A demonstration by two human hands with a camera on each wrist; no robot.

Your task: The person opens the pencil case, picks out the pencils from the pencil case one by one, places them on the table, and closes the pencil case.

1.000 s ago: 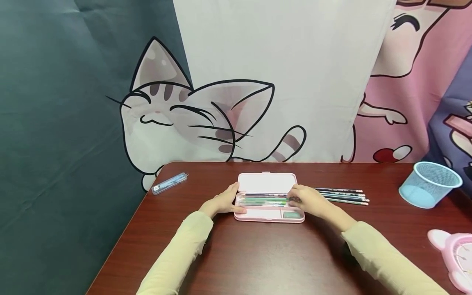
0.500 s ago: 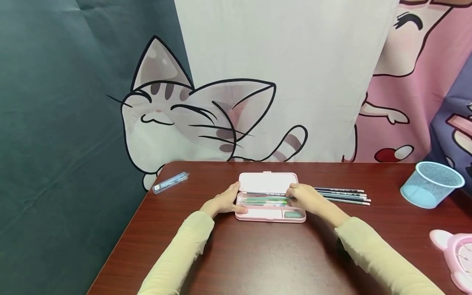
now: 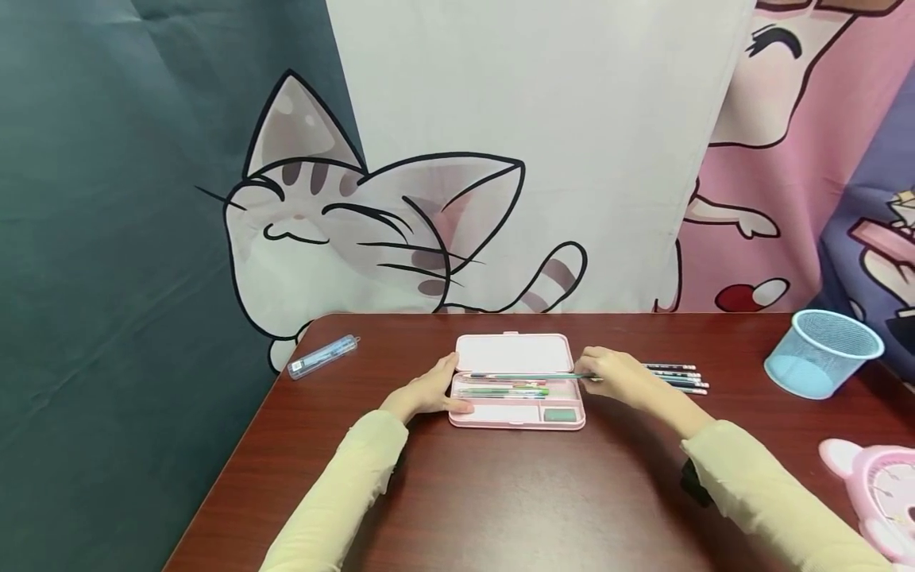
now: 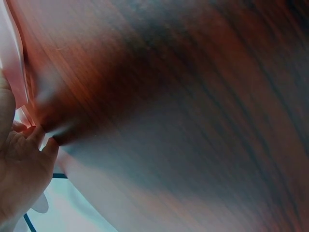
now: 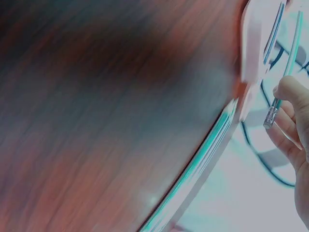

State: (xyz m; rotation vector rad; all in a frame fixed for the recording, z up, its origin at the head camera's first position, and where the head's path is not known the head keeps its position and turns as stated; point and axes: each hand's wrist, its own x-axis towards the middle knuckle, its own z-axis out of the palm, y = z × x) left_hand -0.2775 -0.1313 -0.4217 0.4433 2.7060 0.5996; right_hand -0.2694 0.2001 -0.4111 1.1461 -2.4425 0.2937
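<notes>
A pink pencil case (image 3: 512, 425) lies with its lid raised back on the table, with pencils and pens (image 3: 500, 392) in its long tray and an eraser (image 3: 560, 415) in its small compartment. My left hand (image 3: 423, 391) holds the case's left end, thumb over the front corner and fingers along the side. Above the tray's back edge, a green pencil (image 3: 525, 376) runs level from my right hand (image 3: 618, 379). In the right wrist view, thumb and fingers pinch that pencil near its eraser end, apart from the case. The left wrist view shows little of the case.
Several loose pencils (image 3: 675, 377) lie on the table (image 3: 515, 500) right of the case, partly behind my right hand. A blue mesh cup (image 3: 822, 357) stands farther right, with a pink clock (image 3: 882, 496) nearer. A slim clear-blue packet (image 3: 323, 357) lies back left.
My right hand has moved right and slightly up from the tray, and a green pencil now shows in its fingers above the case. My left hand stays on the case.
</notes>
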